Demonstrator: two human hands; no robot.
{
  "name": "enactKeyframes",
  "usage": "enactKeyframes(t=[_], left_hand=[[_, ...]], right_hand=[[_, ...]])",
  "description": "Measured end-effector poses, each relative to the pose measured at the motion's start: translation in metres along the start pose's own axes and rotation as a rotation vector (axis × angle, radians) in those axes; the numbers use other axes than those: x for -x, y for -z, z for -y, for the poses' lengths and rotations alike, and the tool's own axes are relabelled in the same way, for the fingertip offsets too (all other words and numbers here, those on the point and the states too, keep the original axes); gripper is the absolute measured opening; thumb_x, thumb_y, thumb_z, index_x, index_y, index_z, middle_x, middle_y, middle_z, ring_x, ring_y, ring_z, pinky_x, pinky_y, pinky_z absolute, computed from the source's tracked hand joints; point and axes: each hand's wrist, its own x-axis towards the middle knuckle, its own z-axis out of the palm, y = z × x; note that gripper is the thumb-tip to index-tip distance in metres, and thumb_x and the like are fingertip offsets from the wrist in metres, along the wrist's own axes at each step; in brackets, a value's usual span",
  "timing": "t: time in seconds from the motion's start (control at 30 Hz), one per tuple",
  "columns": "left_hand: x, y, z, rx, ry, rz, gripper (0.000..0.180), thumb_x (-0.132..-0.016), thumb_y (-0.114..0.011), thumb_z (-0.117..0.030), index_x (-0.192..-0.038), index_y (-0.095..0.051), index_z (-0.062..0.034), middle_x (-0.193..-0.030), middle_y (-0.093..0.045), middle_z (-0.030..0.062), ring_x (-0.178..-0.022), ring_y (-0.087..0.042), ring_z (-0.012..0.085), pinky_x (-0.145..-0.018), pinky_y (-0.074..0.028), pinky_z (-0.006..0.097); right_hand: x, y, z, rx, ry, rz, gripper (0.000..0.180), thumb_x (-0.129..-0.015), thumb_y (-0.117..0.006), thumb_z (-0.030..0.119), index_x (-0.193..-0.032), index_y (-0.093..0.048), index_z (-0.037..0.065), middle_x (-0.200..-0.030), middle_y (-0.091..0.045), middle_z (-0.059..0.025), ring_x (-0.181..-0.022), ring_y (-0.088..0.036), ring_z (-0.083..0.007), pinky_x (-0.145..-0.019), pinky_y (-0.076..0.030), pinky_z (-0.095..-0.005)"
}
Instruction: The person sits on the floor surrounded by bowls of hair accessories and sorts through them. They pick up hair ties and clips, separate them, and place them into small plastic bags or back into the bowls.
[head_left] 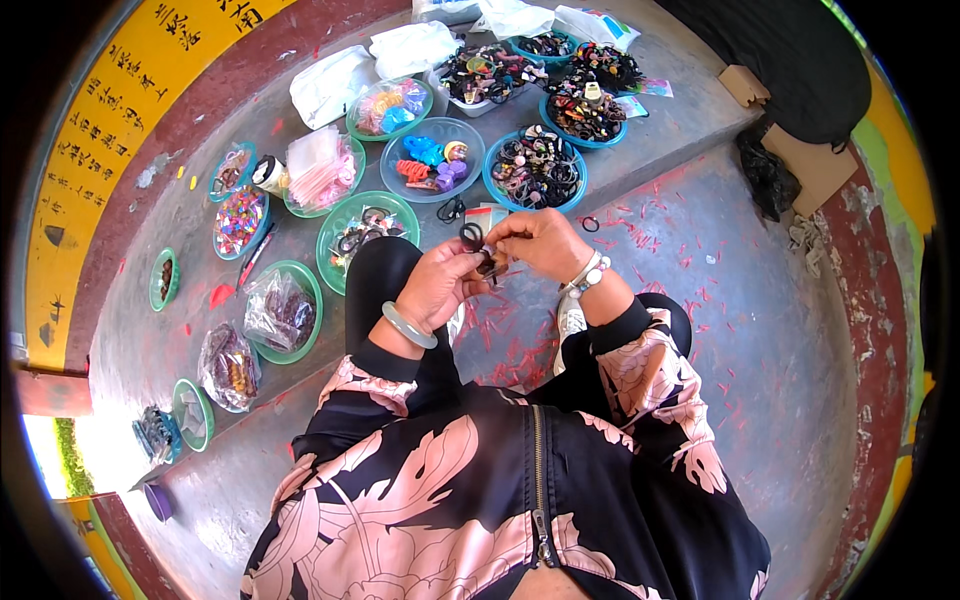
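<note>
Now both hands pinch one small dark piece [490,264] together, left hand [440,283] at 8 o'clock, right hand [540,243] at 2; a slip could drop it among the red scraps [520,335].

Glossy plastic bowls [365,215] on rough matt concrete floor [780,330] — crinkled clear plastic bags [278,308], smooth jade-like bangle [408,325].

Two hands, the left hand [437,283] and the right hand [540,243], meet over one small dark hair tie [472,237]. About fourteen round bowls [338,262] of trinkets sit on the concrete step [150,350], with roughly five white plastic bags [330,85] at its far edge.
</note>
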Motion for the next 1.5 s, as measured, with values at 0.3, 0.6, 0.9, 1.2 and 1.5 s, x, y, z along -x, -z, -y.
enactKeyframes(t=[0.3, 0.6, 0.9, 1.2, 1.5], left_hand=[[-0.006, 0.016, 0.007, 0.134, -0.047, -0.025, 0.004, -0.085, -0.051, -0.005, -0.089, -0.051, -0.0033, -0.078, -0.057, 0.0061, -0.064, -0.057, 0.0133, -0.058, -0.052, 0.026], [-0.003, 0.001, 0.007, -0.051, -0.069, -0.019, 0.009, -0.086, -0.048, -0.005, -0.093, -0.051, -0.0015, -0.082, -0.058, 0.0064, -0.067, -0.059, 0.0132, -0.059, -0.052, 0.026], [0.001, 0.0, 0.004, -0.103, -0.062, 0.064, 0.018, -0.086, -0.048, -0.011, -0.103, -0.052, -0.0048, -0.093, -0.061, 0.0049, -0.08, -0.06, 0.012, -0.062, -0.049, 0.024], [-0.002, 0.003, 0.009, -0.115, -0.063, 0.092, 0.026, -0.087, -0.054, -0.017, -0.109, -0.051, -0.0034, -0.093, -0.06, 0.0065, -0.077, -0.061, 0.0133, -0.06, -0.05, 0.024], [-0.003, 0.007, 0.009, -0.045, -0.048, 0.086, 0.028, -0.088, -0.054, -0.016, -0.112, -0.05, -0.0024, -0.096, -0.06, 0.0079, -0.077, -0.062, 0.0161, -0.06, -0.051, 0.024]], right_hand=[[0.002, 0.003, 0.015, -0.124, -0.12, 0.008, 0.02, -0.077, -0.06, -0.002, -0.096, -0.057, -0.003, -0.08, -0.062, -0.0067, -0.069, -0.061, -0.0118, -0.059, -0.047, -0.0231], [-0.002, -0.005, 0.004, -0.235, -0.114, 0.026, 0.019, -0.074, -0.063, -0.003, -0.092, -0.057, -0.003, -0.08, -0.06, -0.0043, -0.07, -0.058, -0.0105, -0.062, -0.049, -0.0235], [0.001, -0.017, 0.007, 0.022, 0.08, -0.146, 0.014, -0.073, -0.06, -0.006, -0.086, -0.059, -0.002, -0.076, -0.06, -0.0059, -0.068, -0.058, -0.0093, -0.06, -0.048, -0.0225], [0.001, -0.019, 0.001, -0.053, 0.01, -0.141, 0.012, -0.076, -0.058, -0.002, -0.087, -0.057, 0.0, -0.075, -0.062, -0.0055, -0.066, -0.058, -0.0089, -0.058, -0.047, -0.0232], [0.001, -0.008, 0.005, 0.281, 0.206, -0.027, 0.024, -0.072, -0.053, -0.004, -0.095, -0.055, 0.005, -0.075, -0.062, -0.0136, -0.069, -0.062, -0.0261, -0.059, -0.048, -0.0316]])
